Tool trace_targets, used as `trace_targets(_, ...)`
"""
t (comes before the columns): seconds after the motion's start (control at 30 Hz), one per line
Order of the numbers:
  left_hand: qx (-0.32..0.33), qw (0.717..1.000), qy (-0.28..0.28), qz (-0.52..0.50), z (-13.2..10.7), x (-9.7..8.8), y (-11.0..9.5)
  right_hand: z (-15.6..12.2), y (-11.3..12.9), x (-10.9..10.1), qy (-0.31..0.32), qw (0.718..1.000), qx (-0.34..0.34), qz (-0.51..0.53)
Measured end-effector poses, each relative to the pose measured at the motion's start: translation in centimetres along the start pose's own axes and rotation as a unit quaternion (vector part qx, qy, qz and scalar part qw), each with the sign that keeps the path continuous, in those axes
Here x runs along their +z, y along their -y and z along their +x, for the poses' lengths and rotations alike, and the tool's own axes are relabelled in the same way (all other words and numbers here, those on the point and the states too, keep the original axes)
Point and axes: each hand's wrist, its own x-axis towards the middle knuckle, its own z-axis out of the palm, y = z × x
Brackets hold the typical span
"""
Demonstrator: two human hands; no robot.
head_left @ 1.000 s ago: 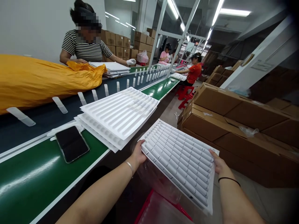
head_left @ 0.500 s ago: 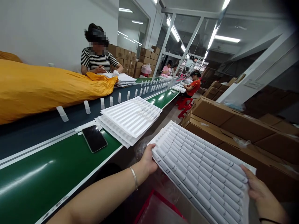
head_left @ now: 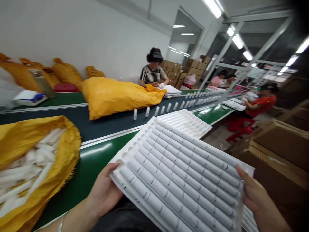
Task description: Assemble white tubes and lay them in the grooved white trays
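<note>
A white tray [head_left: 132, 151] filled with rows of white tubes [head_left: 180, 175] with small dark marks is held tilted in front of me, with another layer showing under its near edge. My left hand [head_left: 106, 190] is closed on its left corner, thumb on top. On the opposite edge, my right hand [head_left: 257, 195] grips it the same way. Just beyond lie white ribbed trays [head_left: 187, 120] on the green work surface [head_left: 101, 158], partly hidden by the held tray.
An open yellow sack [head_left: 72, 138] of white tubes stands at left. A full yellow sack [head_left: 116, 96] lies across the dark conveyor [head_left: 79, 125], where small white cylinders [head_left: 147, 111] stand in rows. Cardboard boxes [head_left: 272, 148] are at right. Several co-workers sit along the line, one in stripes [head_left: 151, 75].
My view has turned left, bringing the open sack into sight. Both hands have carried the filled tray leftward over the green surface's edge. The phone is out of sight.
</note>
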Motion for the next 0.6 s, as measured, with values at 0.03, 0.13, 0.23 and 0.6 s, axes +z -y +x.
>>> trace_targets(0.03, 0.037, 0.999, -0.011, -0.009, -1.0, -1.7, -1.3, 0.2, -0.3, 3.4, 0.058, 0.998, 0.0, 0.023)
trace_targets(0.13, 0.142, 0.988, -0.046, -0.044, -4.0, -6.6, -4.3, 0.3, -1.1, 13.2, 0.184, 0.982, 0.029, 0.036)
trace_targets(0.23, 0.215, 0.97, -0.081, -0.077, -6.6, -10.6, -6.2, -0.5, -1.3, 22.2, 0.265, 0.963, 0.044, 0.023)
trace_targets(0.6, 0.284, 0.929, -0.129, -0.199, -5.2, -17.1, -9.5, 0.6, -4.2, 39.8, 0.394, 0.91, 0.032, -0.128)
